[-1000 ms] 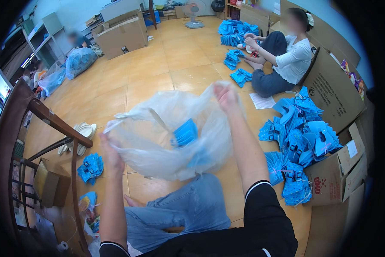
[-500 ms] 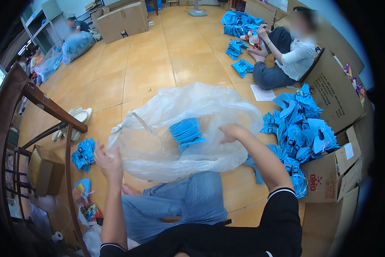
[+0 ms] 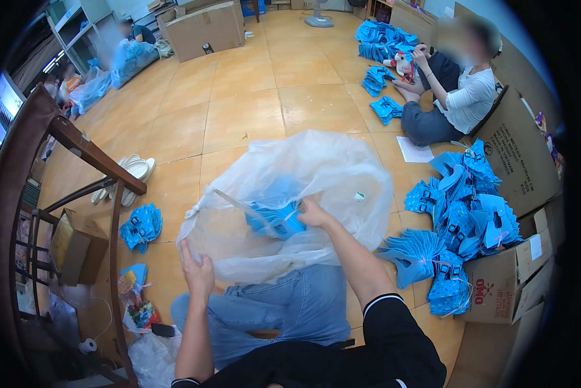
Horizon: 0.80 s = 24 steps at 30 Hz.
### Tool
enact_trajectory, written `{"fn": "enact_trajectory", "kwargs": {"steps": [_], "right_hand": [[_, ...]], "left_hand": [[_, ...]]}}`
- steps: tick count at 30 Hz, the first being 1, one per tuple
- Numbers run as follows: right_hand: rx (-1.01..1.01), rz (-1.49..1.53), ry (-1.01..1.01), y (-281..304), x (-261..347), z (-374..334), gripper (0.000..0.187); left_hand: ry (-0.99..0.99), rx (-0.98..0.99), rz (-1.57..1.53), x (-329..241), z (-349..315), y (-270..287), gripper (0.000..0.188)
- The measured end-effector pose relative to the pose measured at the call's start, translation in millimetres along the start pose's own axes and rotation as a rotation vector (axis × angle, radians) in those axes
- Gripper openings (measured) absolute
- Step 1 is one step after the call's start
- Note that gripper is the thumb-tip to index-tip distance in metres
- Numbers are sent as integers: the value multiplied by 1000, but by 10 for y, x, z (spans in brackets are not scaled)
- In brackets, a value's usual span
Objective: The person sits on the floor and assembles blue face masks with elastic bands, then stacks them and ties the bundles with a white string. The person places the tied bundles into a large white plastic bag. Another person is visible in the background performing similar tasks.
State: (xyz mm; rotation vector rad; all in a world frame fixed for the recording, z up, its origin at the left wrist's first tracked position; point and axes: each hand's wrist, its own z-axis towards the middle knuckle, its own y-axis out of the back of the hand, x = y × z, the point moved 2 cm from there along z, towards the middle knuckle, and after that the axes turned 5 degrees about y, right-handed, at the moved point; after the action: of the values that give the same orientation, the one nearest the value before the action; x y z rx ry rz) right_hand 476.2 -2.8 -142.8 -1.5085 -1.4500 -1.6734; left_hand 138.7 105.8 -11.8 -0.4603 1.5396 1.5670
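A large translucent plastic bag (image 3: 361,161) lies spread in front of my crossed legs, its mouth wide. Inside it sits a stack of thin blue pieces (image 3: 274,220), partly seen through the film. My right hand (image 3: 312,212) reaches into the bag with its fingers curled at the stack's right edge; the fingertips are partly hidden. At the bag's near left side, my left hand (image 3: 198,271) pinches the rim between thumb and fingers.
Blue bundles (image 3: 455,220) are heaped on my right by an open carton (image 3: 497,284). Beyond sits a person (image 3: 458,97) handling a small item. A wooden chair (image 3: 77,142), slippers (image 3: 135,169), a blue bundle (image 3: 140,227) and a small box (image 3: 80,249) stand left.
My right hand has moved left and down onto the blue stack. My left hand has closed at the bag's rim. The view has shifted slightly.
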Motion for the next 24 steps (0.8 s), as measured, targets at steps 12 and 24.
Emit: {"fn": "enact_trajectory", "kwargs": {"steps": [12, 24], "right_hand": [[-38, -560, -87, -835, 360, -79, 91], [-715, -843, 181, 822, 1370, 512, 49]], "left_hand": [[-67, 236, -22, -370, -110, 9, 73], [-41, 175, -213, -799, 163, 972, 87]]}}
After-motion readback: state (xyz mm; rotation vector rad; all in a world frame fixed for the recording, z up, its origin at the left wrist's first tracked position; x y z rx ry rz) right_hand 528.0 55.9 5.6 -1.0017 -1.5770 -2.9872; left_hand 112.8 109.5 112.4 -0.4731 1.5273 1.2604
